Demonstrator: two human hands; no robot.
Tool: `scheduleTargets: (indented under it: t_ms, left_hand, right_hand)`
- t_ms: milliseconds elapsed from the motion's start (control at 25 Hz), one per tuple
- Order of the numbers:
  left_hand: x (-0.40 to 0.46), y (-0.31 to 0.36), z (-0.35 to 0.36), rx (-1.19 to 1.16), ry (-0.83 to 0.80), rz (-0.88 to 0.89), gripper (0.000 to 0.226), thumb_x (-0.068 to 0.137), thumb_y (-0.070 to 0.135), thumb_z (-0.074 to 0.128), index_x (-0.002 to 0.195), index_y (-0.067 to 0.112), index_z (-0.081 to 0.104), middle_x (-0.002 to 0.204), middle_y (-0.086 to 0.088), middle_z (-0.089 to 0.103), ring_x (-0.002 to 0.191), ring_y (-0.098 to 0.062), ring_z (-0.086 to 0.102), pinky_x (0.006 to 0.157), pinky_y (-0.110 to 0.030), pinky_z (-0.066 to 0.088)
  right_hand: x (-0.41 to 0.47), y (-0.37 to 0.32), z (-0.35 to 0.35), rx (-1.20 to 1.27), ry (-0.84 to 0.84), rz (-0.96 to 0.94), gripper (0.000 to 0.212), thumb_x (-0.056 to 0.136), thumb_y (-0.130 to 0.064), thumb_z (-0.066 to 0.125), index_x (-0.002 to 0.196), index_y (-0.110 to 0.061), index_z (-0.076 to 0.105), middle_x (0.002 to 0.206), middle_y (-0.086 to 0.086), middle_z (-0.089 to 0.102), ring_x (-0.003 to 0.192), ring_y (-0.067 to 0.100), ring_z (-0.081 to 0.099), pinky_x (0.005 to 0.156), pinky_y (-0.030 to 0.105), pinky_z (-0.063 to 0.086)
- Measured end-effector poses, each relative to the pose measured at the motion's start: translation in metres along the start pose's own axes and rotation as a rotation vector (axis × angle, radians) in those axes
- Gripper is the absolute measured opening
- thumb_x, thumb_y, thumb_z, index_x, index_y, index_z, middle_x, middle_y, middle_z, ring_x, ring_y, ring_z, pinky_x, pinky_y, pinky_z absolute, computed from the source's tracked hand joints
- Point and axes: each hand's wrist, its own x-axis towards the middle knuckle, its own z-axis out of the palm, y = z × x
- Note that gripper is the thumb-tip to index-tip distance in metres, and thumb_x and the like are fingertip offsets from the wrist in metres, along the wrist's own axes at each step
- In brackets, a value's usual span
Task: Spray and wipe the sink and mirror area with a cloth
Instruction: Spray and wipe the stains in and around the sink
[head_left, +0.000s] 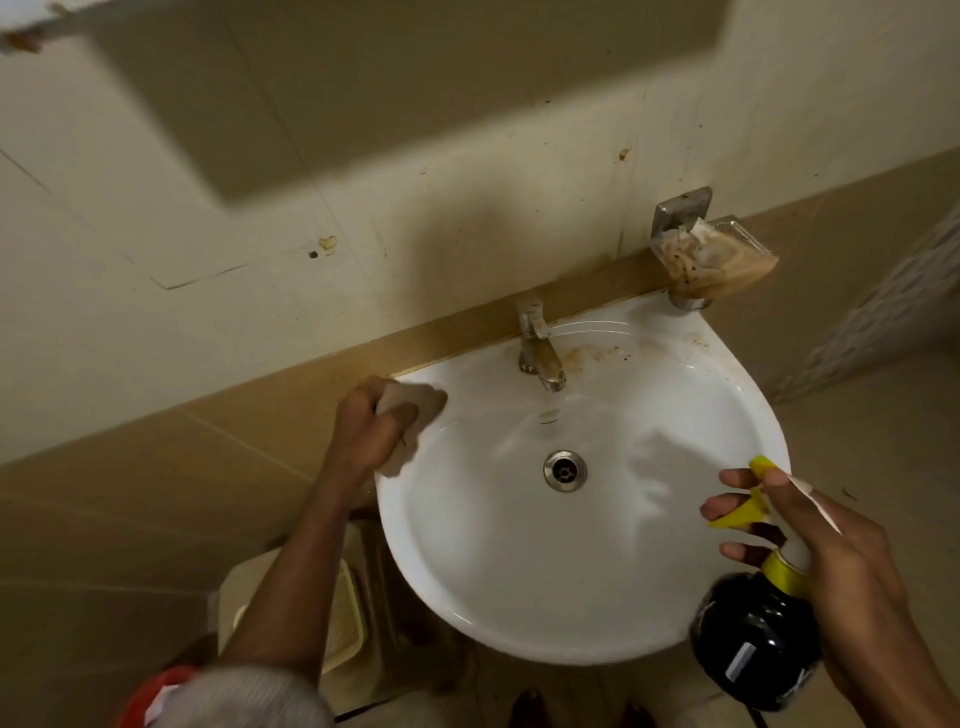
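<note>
Right now my left hand is curled tight around the white cloth, and the cloth sits on the back left rim of the white sink. My right hand has its grip wrapped around the black spray bottle, with fingers on the yellow trigger. The bottle hangs over the right edge of the sink and its nozzle points in at the bowl.

I think the job is only partly done. The bowl looks shiny and mostly white. Brown dirt marks still sit on the rim just right of the tap. The soap dish on the wall looks very grubby too. I cannot see the mirror well, so I cannot tell if it is clean.
</note>
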Motion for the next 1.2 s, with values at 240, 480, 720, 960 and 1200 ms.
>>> scheduleTargets:
  t_ms: [240, 480, 720, 960, 1200]
  left_hand:
    - [0.031, -0.029, 0.006, 0.399, -0.206, 0.057, 0.040, 0.066, 0.052, 0.060, 0.093, 0.023, 0.068, 0.099, 0.000, 0.062, 0.089, -0.019, 0.062, 0.078, -0.036, 0.055]
    - [-0.020, -0.050, 0.009, 0.543, -0.264, 0.077, 0.031, 0.065, 0.053, 0.066, 0.069, 0.022, 0.058, 0.082, 0.002, 0.053, 0.078, -0.021, 0.059, 0.066, -0.035, 0.050]
    - [-0.109, -0.051, 0.030, 0.343, -0.227, -0.038, 0.024, 0.068, 0.041, 0.065, 0.068, 0.021, 0.054, 0.089, -0.006, 0.060, 0.083, -0.023, 0.060, 0.071, -0.036, 0.053]
    - [-0.204, -0.028, 0.077, -0.002, -0.077, -0.143, 0.020, 0.082, 0.027, 0.075, 0.070, 0.020, 0.061, 0.085, -0.002, 0.060, 0.080, -0.016, 0.061, 0.066, -0.027, 0.049]
    - [-0.237, 0.000, 0.132, 0.035, -0.035, -0.200, 0.016, 0.089, 0.037, 0.066, 0.084, 0.022, 0.063, 0.093, 0.007, 0.047, 0.089, -0.018, 0.054, 0.084, -0.041, 0.050]
  right_hand:
    - [-0.009, 0.012, 0.024, -0.032, -0.061, 0.014, 0.086, 0.048, -0.091, 0.074, 0.095, -0.020, 0.083, 0.093, 0.016, 0.081, 0.084, 0.026, 0.079, 0.065, 0.032, 0.062]
    - [-0.011, 0.010, 0.035, -0.064, -0.096, -0.010, 0.059, 0.075, -0.069, 0.066, 0.095, -0.015, 0.081, 0.092, 0.018, 0.080, 0.086, 0.028, 0.078, 0.069, 0.034, 0.064]
    - [-0.006, 0.011, 0.023, -0.081, -0.085, -0.013, 0.038, 0.104, -0.033, 0.051, 0.108, -0.003, 0.076, 0.094, 0.023, 0.079, 0.087, 0.030, 0.076, 0.072, 0.038, 0.061]
    - [-0.006, 0.008, 0.000, -0.034, -0.043, 0.028, 0.049, 0.088, -0.049, 0.059, 0.105, -0.006, 0.076, 0.087, 0.017, 0.080, 0.083, 0.026, 0.076, 0.067, 0.032, 0.062]
    - [0.002, 0.005, -0.026, -0.052, 0.025, 0.015, 0.034, 0.106, -0.037, 0.051, 0.103, -0.014, 0.077, 0.090, 0.014, 0.078, 0.087, 0.026, 0.074, 0.069, 0.032, 0.057]
